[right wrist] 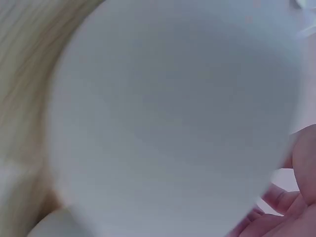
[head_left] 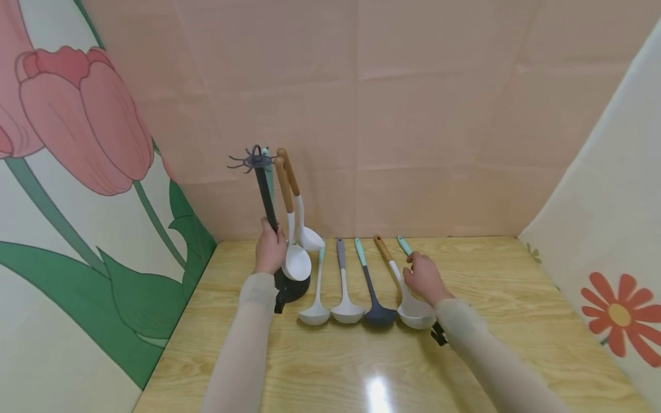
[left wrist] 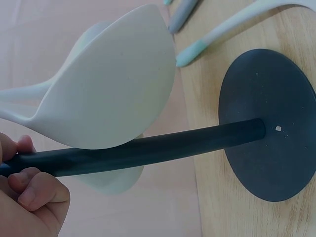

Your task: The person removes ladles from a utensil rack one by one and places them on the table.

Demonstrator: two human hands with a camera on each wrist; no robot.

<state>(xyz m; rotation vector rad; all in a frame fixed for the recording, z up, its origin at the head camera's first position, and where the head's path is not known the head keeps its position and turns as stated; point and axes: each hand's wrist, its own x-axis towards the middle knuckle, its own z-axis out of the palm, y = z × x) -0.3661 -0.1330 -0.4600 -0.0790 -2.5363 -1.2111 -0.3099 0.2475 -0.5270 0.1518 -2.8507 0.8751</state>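
My left hand (head_left: 271,249) grips the pole (left wrist: 163,148) of a black utensil stand, whose round base (left wrist: 271,163) rests on the table. On the stand's hooks (head_left: 255,159) hang two white ladles with brown handles (head_left: 283,183), and a mint handle (head_left: 270,183) shows behind the pole. At the right end of a row of ladles, my right hand (head_left: 426,278) holds a ladle by its mint handle (head_left: 404,245). In the head view its bowl is hidden by the hand and wrist. A large, blurred pale bowl (right wrist: 173,118) fills the right wrist view.
Lying side by side on the wooden table (head_left: 330,367) are a mint-handled white ladle (head_left: 315,314), a grey-handled white ladle (head_left: 348,311), a dark blue ladle (head_left: 380,315) with a mint handle, and a brown-handled white ladle (head_left: 415,314). A pink cloth backdrop (head_left: 439,143) stands behind.
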